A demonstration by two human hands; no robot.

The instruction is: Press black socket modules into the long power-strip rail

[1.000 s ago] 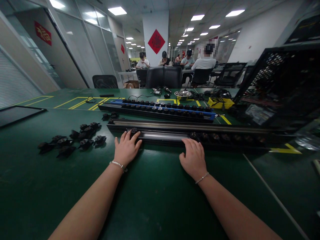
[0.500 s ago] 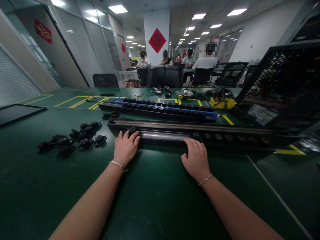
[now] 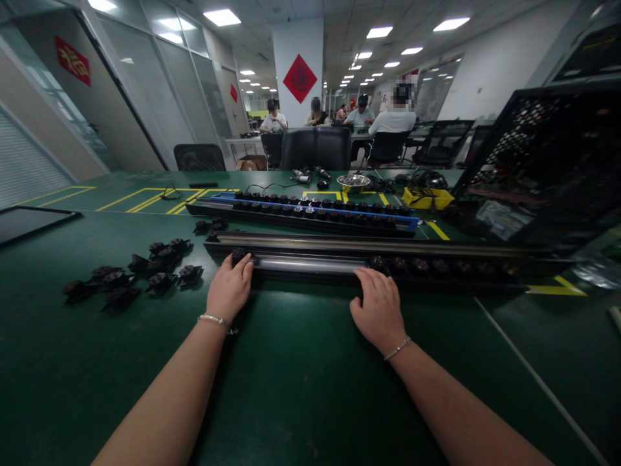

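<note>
A long black rail (image 3: pixel 310 264) with a bright metal channel lies across the green table before me. At its left end my left hand (image 3: pixel 229 288) has its fingers and thumb closed round a small black part (image 3: pixel 239 255), which sits in the channel. My right hand (image 3: pixel 379 303) grips the rail's front edge near the middle, fingers bent over the edge and thumb in front. Just beyond those fingers a row of similar black parts (image 3: pixel 420 265) runs to the right along the channel. Their undersides are hidden.
Loose black parts (image 3: pixel 160 279) lie in a group left of the rail. Behind stands a blue-edged rail (image 3: pixel 330 212) filled with parts. Farther back are a metal bowl (image 3: pixel 353 182) and a yellow bin (image 3: pixel 427 198). A black perforated panel (image 3: pixel 509 129) rises at right. People sit beyond.
My left hand has slid left along the rail, and the black part under its fingers has shifted left too. My right hand has stayed on the rail.
</note>
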